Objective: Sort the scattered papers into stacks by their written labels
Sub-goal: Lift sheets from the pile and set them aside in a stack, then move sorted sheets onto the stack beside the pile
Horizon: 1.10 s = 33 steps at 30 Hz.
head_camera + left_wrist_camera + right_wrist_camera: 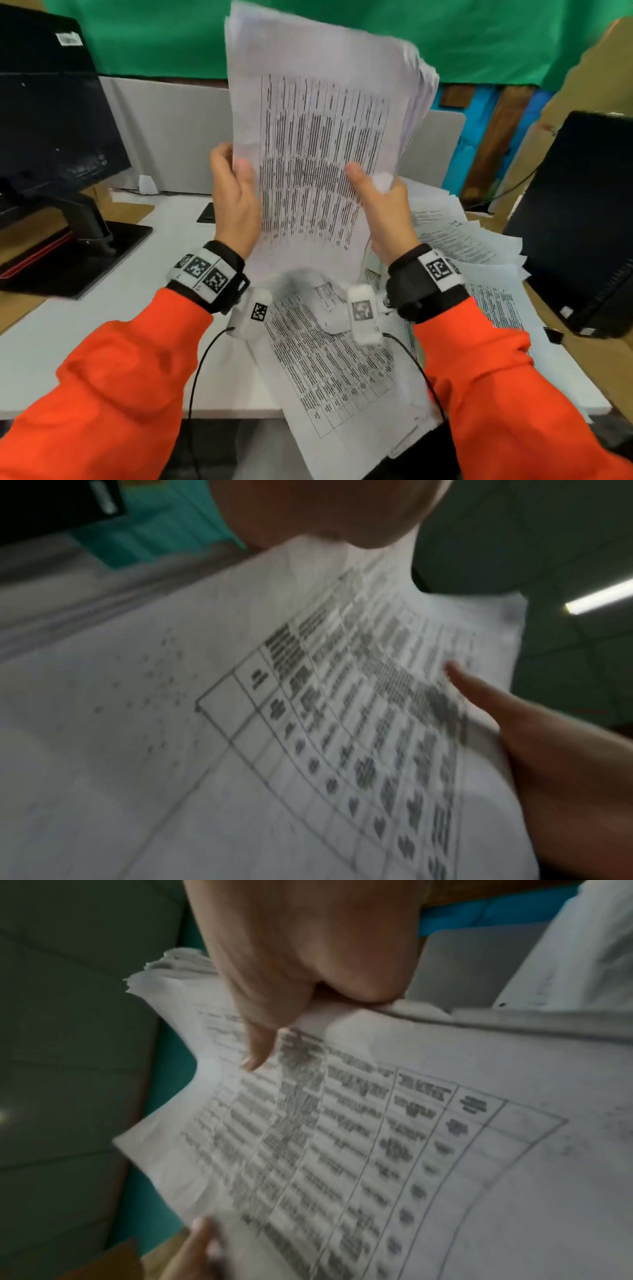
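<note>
- Both hands, the left hand (234, 197) and right hand (378, 202), pinch a raised sheaf (322, 137).
- Loose back sheets may slip onto the unsorted papers (479, 246) at the bench's right edge.

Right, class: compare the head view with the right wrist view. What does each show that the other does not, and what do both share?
Only the head view shows the monitor, the papers spread on the desk and both orange sleeves.

Only the right wrist view shows the layered sheet edges beside the right hand.

Both show the held stack of papers, its top sheet a printed table, gripped by the right hand and the left hand.
</note>
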Tool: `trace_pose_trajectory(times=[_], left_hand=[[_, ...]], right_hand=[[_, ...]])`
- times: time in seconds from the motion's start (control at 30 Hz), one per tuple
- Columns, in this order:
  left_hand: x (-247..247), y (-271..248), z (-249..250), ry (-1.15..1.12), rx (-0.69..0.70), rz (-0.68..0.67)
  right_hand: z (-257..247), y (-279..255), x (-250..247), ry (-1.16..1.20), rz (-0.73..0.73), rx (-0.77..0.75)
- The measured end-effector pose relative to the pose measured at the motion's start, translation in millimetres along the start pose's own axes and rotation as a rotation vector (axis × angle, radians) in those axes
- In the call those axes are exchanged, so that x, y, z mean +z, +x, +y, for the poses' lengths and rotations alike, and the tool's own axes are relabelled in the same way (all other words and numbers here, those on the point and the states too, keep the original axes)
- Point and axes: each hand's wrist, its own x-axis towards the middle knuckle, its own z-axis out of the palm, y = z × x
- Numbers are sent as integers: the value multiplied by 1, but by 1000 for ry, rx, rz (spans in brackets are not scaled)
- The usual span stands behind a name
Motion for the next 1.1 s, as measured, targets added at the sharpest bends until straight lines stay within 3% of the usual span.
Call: trace_pose_trajectory(times=[0.1, 0.17, 0.23, 0.33, 0.4, 0.47, 0.57, 0.63, 0.77, 0.87, 0.97, 1.03, 1.1], left_hand=[[-20, -18, -27, -58, -350, -132], [-22, -39, -40, 13, -481, -210], [-10, -46, -36, 66, -413, -124], [5, -30, -16, 76, -106, 71], [4, -22, -13, 85, -47, 124], [-5, -26, -23, 79, -96, 69], [-18, -46, -53, 69, -410, -170], [-16, -54, -63, 114, -577, -267], [-23, -32, -53, 209, -426, -98], [-53, -9, -61, 261, -501, -39], [-92, -11, -77, 310, -626, -109], [-125, -19, -94, 415, -681, -148], [-159, -23, -115, 520, -726, -190]], right_hand=[[40, -14, -19, -2, -171, 184], [68, -26, -18, -32, -221, 317], [73, -30, -2, -20, -154, 281], [49, -22, 20, 32, -63, 85], [39, -19, 21, 68, -79, -5], [49, -20, 11, 36, -149, 32], [84, -34, -3, -145, -291, 326], [95, -33, 0, -158, -224, 397], [70, -14, 27, -132, -8, 158], [70, -7, 50, -118, 17, 110], [81, -17, 69, -232, -276, 169], [85, -24, 77, -397, -577, 301], [81, -32, 77, -577, -742, 401]])
